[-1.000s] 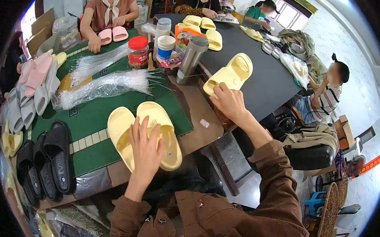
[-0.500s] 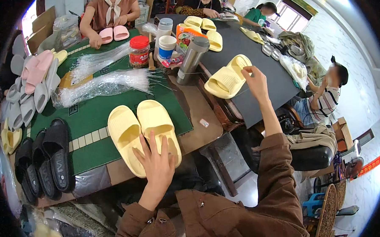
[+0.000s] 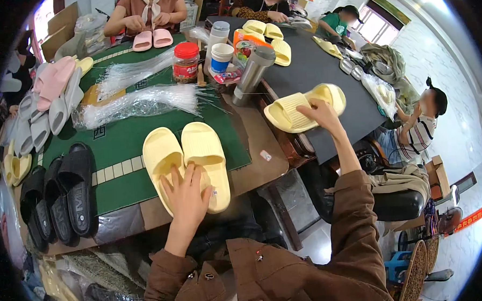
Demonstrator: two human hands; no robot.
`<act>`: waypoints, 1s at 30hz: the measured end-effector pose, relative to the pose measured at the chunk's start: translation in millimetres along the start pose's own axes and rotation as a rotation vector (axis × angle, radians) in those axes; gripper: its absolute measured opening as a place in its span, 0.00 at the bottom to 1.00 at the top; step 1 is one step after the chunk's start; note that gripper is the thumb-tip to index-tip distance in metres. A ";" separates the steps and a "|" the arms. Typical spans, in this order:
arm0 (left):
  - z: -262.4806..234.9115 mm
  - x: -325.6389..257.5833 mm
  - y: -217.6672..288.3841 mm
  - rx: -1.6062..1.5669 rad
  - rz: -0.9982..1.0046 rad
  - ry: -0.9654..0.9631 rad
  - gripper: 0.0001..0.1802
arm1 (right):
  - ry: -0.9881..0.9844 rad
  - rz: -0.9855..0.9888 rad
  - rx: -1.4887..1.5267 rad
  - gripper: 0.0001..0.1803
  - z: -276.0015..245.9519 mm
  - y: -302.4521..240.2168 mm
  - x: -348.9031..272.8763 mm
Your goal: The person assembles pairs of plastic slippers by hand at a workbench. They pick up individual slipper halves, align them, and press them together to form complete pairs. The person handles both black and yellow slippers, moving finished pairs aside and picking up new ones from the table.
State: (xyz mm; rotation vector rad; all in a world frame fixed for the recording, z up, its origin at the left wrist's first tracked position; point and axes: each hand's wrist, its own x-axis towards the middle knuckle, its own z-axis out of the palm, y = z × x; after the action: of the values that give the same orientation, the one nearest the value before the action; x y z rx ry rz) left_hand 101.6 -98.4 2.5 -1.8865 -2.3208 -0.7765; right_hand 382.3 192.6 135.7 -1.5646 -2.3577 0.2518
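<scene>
My left hand [image 3: 186,193] lies flat, fingers spread, on the heel ends of a pair of pale yellow slide sandals [image 3: 190,152] lying side by side on the green table mat [image 3: 117,150]. My right hand [image 3: 321,114] reaches out to the right and rests on a second pair of pale yellow sandals [image 3: 298,107], stacked together on the dark grey table [image 3: 323,66]. Its fingers touch the top sandal; I cannot tell whether they grip it. Both arms wear brown sleeves.
Black sandals [image 3: 60,196] line the mat's left edge, grey and pink ones [image 3: 45,105] farther back. Bundles of clear plastic bags [image 3: 142,101], a red-lidded jar [image 3: 186,61], cups and a steel flask [image 3: 251,74] stand mid-table. Several people sit around, one handling pink sandals [image 3: 151,39].
My right hand moved from the near end of the stacked pair outward, then settled on its middle. My left hand slid back toward the heels of the near pair.
</scene>
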 end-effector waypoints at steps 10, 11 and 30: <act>-29.6 -3.0 -71.8 0.043 -0.013 0.013 0.23 | -0.083 -0.060 0.396 0.19 -1.1 32.8 -22.5; -32.9 -4.3 -77.9 0.052 -0.025 0.027 0.24 | -0.069 -0.025 0.492 0.20 2.6 22.2 -30.8; -53.2 -13.1 -145.9 0.165 -0.259 0.101 0.26 | -0.522 0.008 1.011 0.14 74.5 -156.6 -146.4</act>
State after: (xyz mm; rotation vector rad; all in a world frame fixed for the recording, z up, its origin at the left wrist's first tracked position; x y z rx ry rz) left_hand -44.9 -150.8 -6.0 -1.4669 -2.5081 -0.6584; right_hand 274.0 -2.0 91.7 -1.0387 -1.9300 1.6964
